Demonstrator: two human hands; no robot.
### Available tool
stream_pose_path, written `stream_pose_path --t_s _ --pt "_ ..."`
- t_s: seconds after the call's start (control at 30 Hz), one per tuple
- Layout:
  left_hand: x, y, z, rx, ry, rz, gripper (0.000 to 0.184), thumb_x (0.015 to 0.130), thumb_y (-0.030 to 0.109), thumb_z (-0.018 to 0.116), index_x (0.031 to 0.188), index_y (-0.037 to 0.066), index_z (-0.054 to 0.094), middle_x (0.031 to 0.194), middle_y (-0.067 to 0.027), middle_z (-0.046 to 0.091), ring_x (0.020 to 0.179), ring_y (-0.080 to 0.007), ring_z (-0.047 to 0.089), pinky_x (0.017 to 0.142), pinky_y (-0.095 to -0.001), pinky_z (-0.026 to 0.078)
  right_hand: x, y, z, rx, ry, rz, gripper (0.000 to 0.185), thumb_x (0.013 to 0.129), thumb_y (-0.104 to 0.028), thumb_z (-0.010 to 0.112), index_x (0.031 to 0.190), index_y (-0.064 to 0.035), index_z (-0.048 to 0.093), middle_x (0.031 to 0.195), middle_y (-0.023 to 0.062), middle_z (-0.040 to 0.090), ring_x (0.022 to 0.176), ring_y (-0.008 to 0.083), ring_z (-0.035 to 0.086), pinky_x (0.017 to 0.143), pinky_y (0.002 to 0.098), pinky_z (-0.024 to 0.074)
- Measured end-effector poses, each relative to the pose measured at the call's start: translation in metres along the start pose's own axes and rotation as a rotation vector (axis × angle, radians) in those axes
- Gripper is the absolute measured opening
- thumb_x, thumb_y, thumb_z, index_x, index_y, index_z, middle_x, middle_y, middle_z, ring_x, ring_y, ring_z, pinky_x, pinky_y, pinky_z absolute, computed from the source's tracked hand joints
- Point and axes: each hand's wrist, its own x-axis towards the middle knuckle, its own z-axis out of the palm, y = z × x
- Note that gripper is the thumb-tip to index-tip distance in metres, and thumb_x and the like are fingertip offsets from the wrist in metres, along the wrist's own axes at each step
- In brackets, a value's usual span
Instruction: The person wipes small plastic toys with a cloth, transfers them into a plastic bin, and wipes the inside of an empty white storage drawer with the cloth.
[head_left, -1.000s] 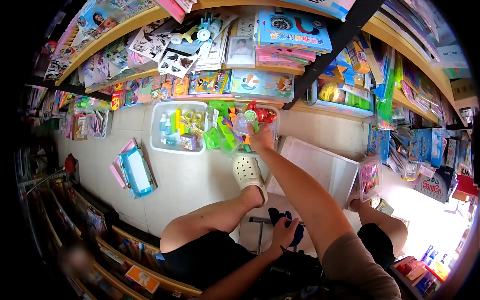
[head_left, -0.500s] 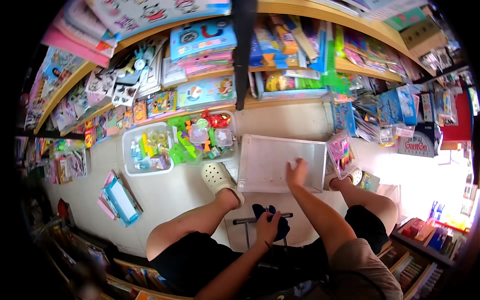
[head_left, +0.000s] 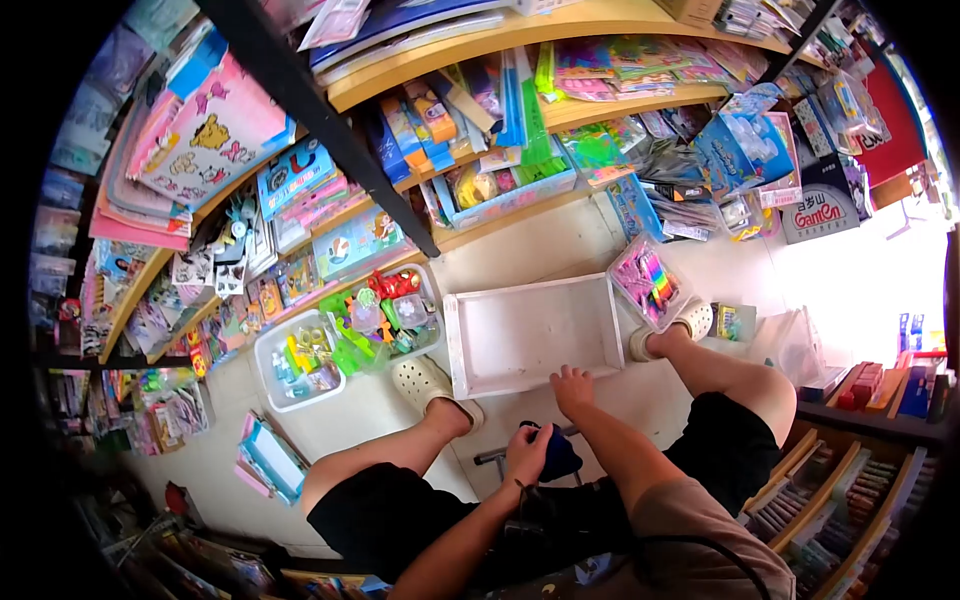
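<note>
A white rectangular bin (head_left: 535, 325) lies on the floor between my feet, its inner bottom showing. My right hand (head_left: 573, 390) is at the bin's near rim, fingers spread and apparently touching the edge, with nothing in it. Closer to my body, my left hand (head_left: 527, 457) is curled closed around a bunched dark blue cloth (head_left: 562, 456). The cloth is partly hidden by the fingers, above a small metal-framed stool. Right of the bin, a clear tub (head_left: 650, 283) of colourful items leans by my shoe.
Two clear tubs stand left of the bin, one with small bottles and tape (head_left: 297, 402), the other with green and red toys (head_left: 432, 335). A blue box (head_left: 275, 460) lies on the floor. Packed shelves (head_left: 590, 110) line the far side. My shoes (head_left: 428, 385) flank the bin.
My right hand has drawn back from inside the bin to its near rim. The view has turned, and the bin's inside shows more fully. My left hand keeps the cloth.
</note>
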Motion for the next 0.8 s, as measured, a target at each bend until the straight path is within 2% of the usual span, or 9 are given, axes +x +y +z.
stream_pose_path --t_s 0.07,0.17,0.27,0.37,0.47,0.57,0.67,0.8 --pt "0.002 -0.003 0.001 -0.012 0.004 -0.002 0.041 0.077 0.038 0.064 0.081 -0.003 0.059 0.073 -0.0134 0.060 0.068 -0.0195 0.055 0.066 -0.0310 0.043 0.005 -0.003 -0.019 0.033 -0.147 -0.016 0.020 0.083 -0.014 0.047 0.100 -0.0088 0.055 0.103 0.0087 0.056 0.104 0.0267 0.051 0.082 0.0420 0.0455" --pt "0.008 -0.011 0.005 0.048 0.001 0.049 0.043 0.077 0.039 0.064 0.082 -0.003 0.059 0.073 -0.0129 0.060 0.068 -0.0185 0.054 0.066 -0.0308 0.043 0.003 0.001 -0.016 0.061 -0.078 -0.093 0.016 0.083 -0.014 0.048 0.095 -0.0095 0.057 0.102 0.0084 0.057 0.102 0.0252 0.054 0.074 0.0400 0.0487" --pt "0.005 -0.007 0.004 0.083 -0.046 0.054 0.041 0.078 0.037 0.064 0.082 -0.004 0.058 0.073 -0.0108 0.060 0.067 -0.0159 0.053 0.065 -0.0294 0.043 0.000 0.002 0.007 -0.006 0.106 -0.133 0.017 0.083 -0.014 0.048 0.095 -0.0106 0.060 0.102 0.0087 0.057 0.096 0.0249 0.057 0.073 0.0390 0.0487" --pt "-0.009 0.013 -0.003 0.037 -0.080 -0.027 0.038 0.080 0.034 0.063 0.082 -0.003 0.058 0.073 -0.0081 0.059 0.067 -0.0130 0.051 0.063 -0.0273 0.042 0.009 0.001 0.018 -0.125 -0.042 -0.124 0.019 0.083 -0.015 0.049 0.097 -0.0114 0.061 0.105 0.0095 0.058 0.095 0.0249 0.059 0.072 0.0383 0.0493" --pt "-0.009 0.016 -0.007 0.004 -0.102 -0.060 0.035 0.081 0.033 0.062 0.082 -0.002 0.058 0.074 -0.0059 0.058 0.067 -0.0108 0.049 0.062 -0.0255 0.041 0.008 -0.003 0.022 -0.104 -0.241 -0.127 0.022 0.083 -0.016 0.049 0.100 -0.0113 0.062 0.103 0.0097 0.061 0.094 0.0247 0.060 0.069 0.0379 0.0495" --pt "-0.010 0.029 0.000 -0.001 -0.139 -0.057 0.035 0.081 0.033 0.063 0.082 -0.002 0.058 0.073 -0.0052 0.058 0.067 -0.0103 0.049 0.062 -0.0251 0.041 -0.019 0.002 0.032 -0.104 -0.408 -0.301 0.021 0.083 -0.017 0.050 0.097 -0.0102 0.064 0.100 0.0092 0.064 0.092 0.0251 0.062 0.069 0.0381 0.0499" --pt "-0.008 0.028 0.006 0.046 -0.173 -0.026 0.036 0.081 0.034 0.063 0.083 -0.002 0.058 0.073 -0.0046 0.057 0.067 -0.0098 0.049 0.062 -0.0250 0.041 -0.042 0.004 0.055 0.019 -0.510 -0.172 0.022 0.083 -0.019 0.050 0.095 -0.0096 0.066 0.097 0.0096 0.065 0.090 0.0254 0.063 0.071 0.0380 0.0504" --pt "-0.006 0.020 0.005 0.056 -0.190 -0.021 0.037 0.081 0.035 0.064 0.082 -0.002 0.058 0.072 -0.0041 0.057 0.068 -0.0095 0.049 0.063 -0.0247 0.041 -0.042 0.000 0.075 0.042 -0.481 -0.140 0.025 0.083 -0.021 0.049 0.098 -0.0096 0.065 0.100 0.0112 0.064 0.094 0.0267 0.062 0.075 0.0384 0.0501"
